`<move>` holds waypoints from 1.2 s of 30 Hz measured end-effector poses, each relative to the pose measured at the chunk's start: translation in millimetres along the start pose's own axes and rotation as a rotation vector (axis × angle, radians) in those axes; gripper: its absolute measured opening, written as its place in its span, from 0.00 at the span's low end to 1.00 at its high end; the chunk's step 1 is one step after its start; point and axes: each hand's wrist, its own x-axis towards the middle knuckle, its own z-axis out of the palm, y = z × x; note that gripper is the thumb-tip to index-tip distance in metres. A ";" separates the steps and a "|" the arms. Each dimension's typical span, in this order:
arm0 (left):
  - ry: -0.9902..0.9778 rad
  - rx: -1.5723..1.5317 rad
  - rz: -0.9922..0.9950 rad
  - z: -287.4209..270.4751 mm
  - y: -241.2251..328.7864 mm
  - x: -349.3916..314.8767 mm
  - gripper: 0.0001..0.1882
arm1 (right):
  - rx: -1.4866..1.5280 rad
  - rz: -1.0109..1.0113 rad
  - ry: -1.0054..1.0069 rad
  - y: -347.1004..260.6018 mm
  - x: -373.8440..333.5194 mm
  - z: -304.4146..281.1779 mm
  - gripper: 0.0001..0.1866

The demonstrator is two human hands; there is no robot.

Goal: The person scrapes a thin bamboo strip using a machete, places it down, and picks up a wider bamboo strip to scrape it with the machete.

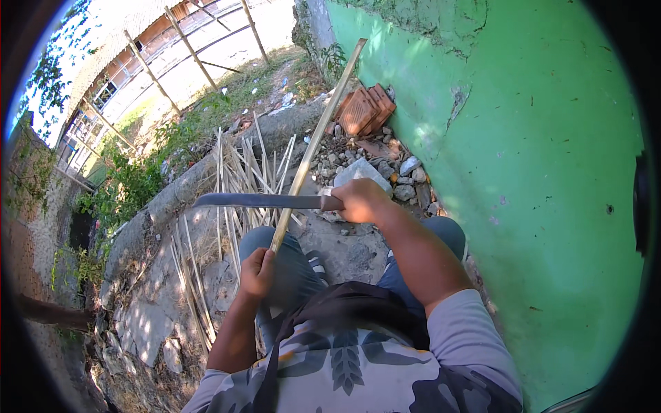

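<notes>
A long pale bamboo strip (318,131) slants up and away from me, its lower end gripped in my left hand (257,272) beside my left knee. My right hand (365,200) is closed round the handle of a machete (261,200). The dark blade points left and lies across the strip, a little above my left hand. Whether its edge bites into the strip I cannot tell. Many split bamboo strips (237,172) are heaped on the ground beyond my left knee, and several more (191,289) lie to its left.
A green wall (523,172) rises close on my right. Stones (412,175) and orange roof tiles (363,110) are piled at its foot. A low concrete ledge (180,184) with plants (127,182) runs along the left. Wooden poles (150,72) and a building stand farther off.
</notes>
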 end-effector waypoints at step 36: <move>-0.066 0.110 0.041 -3.2 16.4 -3.0 0.14 | 0.186 0.239 0.083 8.9 1.5 1.8 0.12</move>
